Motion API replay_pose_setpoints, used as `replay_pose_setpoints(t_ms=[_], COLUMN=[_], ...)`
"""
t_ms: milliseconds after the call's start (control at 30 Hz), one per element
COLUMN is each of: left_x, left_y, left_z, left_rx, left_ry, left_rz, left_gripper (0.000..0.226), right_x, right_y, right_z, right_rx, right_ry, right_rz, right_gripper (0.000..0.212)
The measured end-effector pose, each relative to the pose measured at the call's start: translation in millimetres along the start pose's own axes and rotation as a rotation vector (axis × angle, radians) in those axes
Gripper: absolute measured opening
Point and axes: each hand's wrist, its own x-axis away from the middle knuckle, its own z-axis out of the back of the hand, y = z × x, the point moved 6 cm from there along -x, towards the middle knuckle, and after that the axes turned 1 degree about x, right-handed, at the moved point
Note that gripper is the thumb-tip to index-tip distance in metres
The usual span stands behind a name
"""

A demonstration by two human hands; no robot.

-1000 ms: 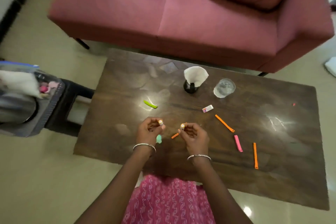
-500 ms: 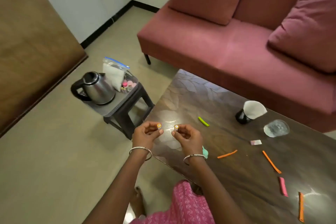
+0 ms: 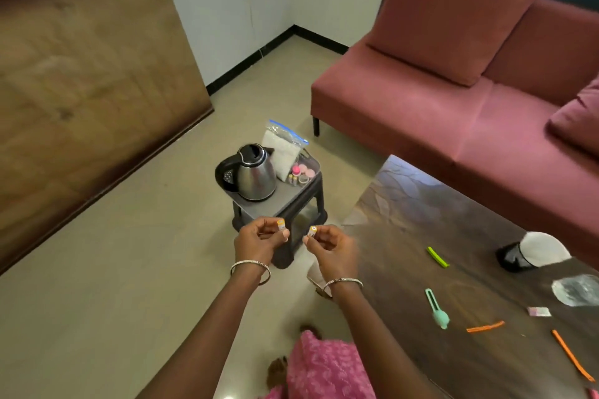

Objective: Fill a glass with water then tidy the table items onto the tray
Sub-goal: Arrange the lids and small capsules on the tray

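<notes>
My left hand (image 3: 259,241) pinches a small orange-capped item (image 3: 280,223), and my right hand (image 3: 330,248) pinches a second one (image 3: 312,231). Both hands hover over the floor, just in front of a grey tray (image 3: 275,204) on a low black stool. On the tray stand a steel kettle (image 3: 254,176), a zip bag (image 3: 285,149) and small pink pots (image 3: 303,172). The clear glass (image 3: 577,290) sits on the dark table (image 3: 405,204) at the right edge, beside a black holder with a white filter (image 3: 531,253).
Loose on the table lie a green clip (image 3: 437,257), a mint clip (image 3: 437,309), orange strips (image 3: 485,327), and a small white packet (image 3: 538,312). A pink sofa (image 3: 453,113) stands behind the table. A wooden panel (image 3: 81,91) lines the left wall.
My view has swung left from the table to the stool and tray. Both hands moved left off the table, still pinching the two small items.
</notes>
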Motion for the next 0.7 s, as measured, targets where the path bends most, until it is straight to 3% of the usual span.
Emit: replay_pose_setpoints(t_ms=[267, 533, 700], left_x=[-91, -194, -245], left_y=[0, 3, -8], left_z=[8, -20, -48], left_rx=[-0.055, -0.288, -0.458], left_ry=[0.057, -0.048, -0.077], left_rz=[0.015, 0.039, 0.015], left_gripper=[0.022, 0.018, 0.013], right_x=[-86, -191, -245], right_y=[-7, -8, 5], right_z=[-49, -79, -92], right_rx=[0.060, 0.138, 0.261], right_ry=[0.052, 0.149, 0.178], right_rz=[-0.050, -0.099, -0.159], right_gripper=[0.021, 0.025, 0.016])
